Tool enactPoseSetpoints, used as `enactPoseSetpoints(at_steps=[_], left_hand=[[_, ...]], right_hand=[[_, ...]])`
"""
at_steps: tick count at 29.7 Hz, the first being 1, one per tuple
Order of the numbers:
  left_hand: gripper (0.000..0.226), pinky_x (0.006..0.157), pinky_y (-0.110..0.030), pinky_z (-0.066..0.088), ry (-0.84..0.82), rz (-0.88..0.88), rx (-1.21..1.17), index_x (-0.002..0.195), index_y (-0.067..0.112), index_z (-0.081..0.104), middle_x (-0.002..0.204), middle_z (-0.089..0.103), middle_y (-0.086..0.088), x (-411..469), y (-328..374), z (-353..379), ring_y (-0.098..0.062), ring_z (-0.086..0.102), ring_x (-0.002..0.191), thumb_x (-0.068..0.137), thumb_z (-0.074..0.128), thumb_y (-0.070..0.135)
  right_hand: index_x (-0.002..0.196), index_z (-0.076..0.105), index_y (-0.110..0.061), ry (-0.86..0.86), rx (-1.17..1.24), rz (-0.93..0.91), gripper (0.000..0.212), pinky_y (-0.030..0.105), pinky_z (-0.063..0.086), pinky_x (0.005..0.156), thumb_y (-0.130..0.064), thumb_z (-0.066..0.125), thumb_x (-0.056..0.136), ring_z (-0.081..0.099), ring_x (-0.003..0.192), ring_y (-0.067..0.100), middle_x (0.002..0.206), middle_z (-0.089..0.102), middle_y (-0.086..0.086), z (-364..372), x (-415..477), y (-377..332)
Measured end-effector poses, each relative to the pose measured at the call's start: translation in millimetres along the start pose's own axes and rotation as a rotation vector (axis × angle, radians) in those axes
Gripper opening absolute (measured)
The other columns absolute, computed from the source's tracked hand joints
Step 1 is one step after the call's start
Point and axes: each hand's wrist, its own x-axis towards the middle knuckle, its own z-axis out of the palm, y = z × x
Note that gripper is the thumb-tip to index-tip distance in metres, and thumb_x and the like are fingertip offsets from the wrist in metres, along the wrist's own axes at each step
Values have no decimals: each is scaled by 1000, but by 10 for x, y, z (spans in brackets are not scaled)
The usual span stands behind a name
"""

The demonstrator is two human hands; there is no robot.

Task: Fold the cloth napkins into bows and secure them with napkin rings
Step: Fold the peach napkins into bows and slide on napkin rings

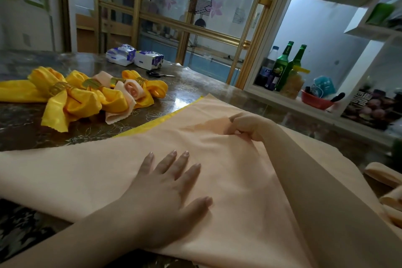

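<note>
A large peach cloth napkin (91, 167) lies spread across the table in front of me, with a yellow napkin's edge (165, 118) showing under its far side. My left hand (171, 183) lies flat on the peach cloth, fingers straight and spread. Farther out, my right hand (245, 127) pinches a fold of the same cloth with curled fingers. At the far left lie several finished bows (87, 95) in yellow and peach, each cinched by a gold napkin ring (59, 87).
Two tissue packs (134, 56) and scissors (159, 74) sit at the table's far edge. More folded peach cloth (385, 183) lies at the right edge. White shelves on the right hold green bottles (287, 65) and a red bowl (315, 100).
</note>
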Motion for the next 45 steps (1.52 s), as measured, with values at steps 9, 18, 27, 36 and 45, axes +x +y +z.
enactPoseSetpoints(at_steps=[9,18,27,36,45], left_hand=[[112,113,-39,-17,11,7,-20,143,42,-19,145,-30,19,-23,-79,22,0,-29,131,38,-30,79],[57,114,-53,-6,-64,-57,12,150,19,10,159,-3,-2,64,661,-14,-15,-6,145,99,15,45],[71,115,-53,-6,-19,-40,25,151,22,4,158,-8,-3,-68,811,6,-18,-9,145,93,12,62],[66,116,-44,-7,17,-91,-42,150,20,-3,157,-12,-3,-589,578,123,-18,-11,145,96,11,56],[43,104,-54,32,766,-477,-227,132,-5,44,138,41,-29,-1231,-1306,-278,-42,39,126,92,50,9]], right_hand=[[103,62,-2,276,-368,-122,37,29,44,74,-36,62,88,55,87,24,102,63,11,188,100,109],[150,8,-31,24,-680,-377,56,26,-4,115,-50,19,99,-3,145,7,159,-1,-6,465,-1796,1094],[149,6,-31,217,-670,16,52,21,-6,111,-43,18,100,-10,138,-2,156,-10,-13,-484,-2869,2165],[152,3,-17,160,-652,-113,69,33,-3,117,-57,16,97,-4,146,14,159,-4,1,514,-2344,1288],[149,20,-16,193,-632,-153,67,35,17,115,-48,45,94,20,142,19,156,20,4,292,-2407,1049]])
